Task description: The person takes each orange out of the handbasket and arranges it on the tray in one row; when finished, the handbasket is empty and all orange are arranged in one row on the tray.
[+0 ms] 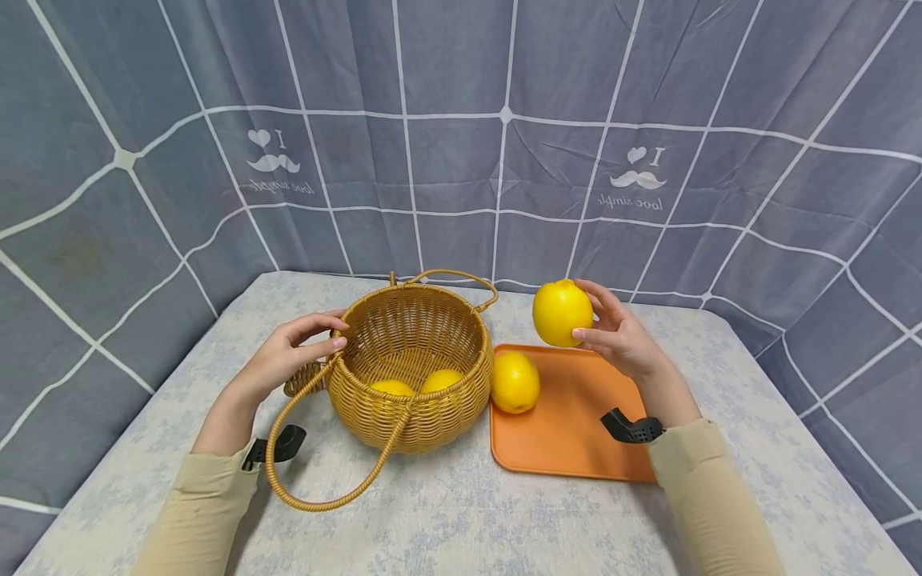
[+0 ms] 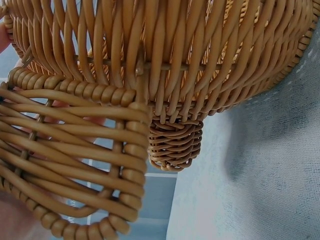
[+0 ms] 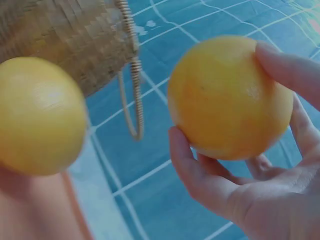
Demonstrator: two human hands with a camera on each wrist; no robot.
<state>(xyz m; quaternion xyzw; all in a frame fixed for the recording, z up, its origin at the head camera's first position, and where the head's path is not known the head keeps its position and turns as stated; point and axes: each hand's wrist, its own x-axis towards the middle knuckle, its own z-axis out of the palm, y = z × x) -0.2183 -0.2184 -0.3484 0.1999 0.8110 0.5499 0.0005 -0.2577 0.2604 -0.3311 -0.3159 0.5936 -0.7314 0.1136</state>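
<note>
Gridded curtain (image 1: 461, 168) backs the pale tablecloth (image 1: 432, 532) and basket (image 1: 446, 416).

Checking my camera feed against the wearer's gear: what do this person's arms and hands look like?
Left hand and right hand are ungloved. Plain beige sleeves end near the wrists. A black, angled piece sits at each wrist; the right one shows small holes.
</note>
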